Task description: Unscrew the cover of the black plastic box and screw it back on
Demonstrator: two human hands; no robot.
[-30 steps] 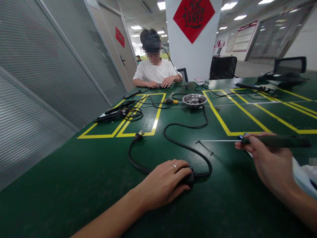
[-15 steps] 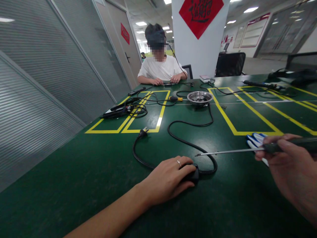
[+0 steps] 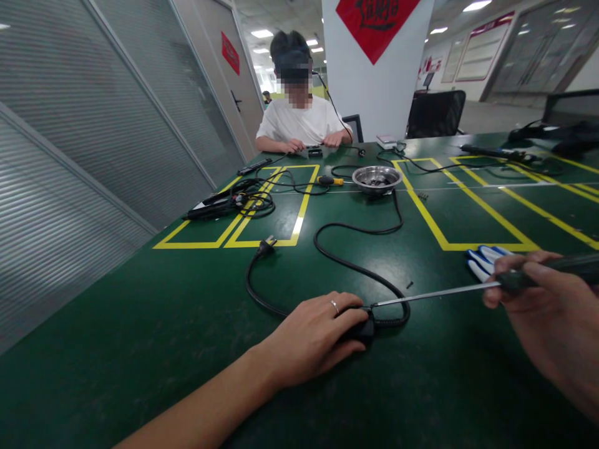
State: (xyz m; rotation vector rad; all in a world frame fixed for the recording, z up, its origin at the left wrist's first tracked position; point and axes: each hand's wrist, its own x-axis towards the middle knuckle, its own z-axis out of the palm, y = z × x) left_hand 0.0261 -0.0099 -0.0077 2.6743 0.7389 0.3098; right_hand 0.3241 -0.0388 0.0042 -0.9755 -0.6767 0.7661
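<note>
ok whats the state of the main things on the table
Left hand, closed over black box
Right hand, gripping dark screwdriver
Dark screwdriver, tip at black box
Black box, partly covered
Plug, unplugged, prongs bare
Metal bowl, upright, small parts inside
Yellow screwdriver, lying unheld
Loose screw, lying flat
Glove, partly hidden

Screwdriver shaft (image 3: pixel 444 294) and bowl (image 3: pixel 360 184) both look glossy metal.

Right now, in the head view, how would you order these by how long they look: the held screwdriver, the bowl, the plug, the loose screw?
Largest to smallest:
1. Held screwdriver, though nearer the camera than the bowl
2. Bowl
3. Plug, without its cord
4. Loose screw
</note>
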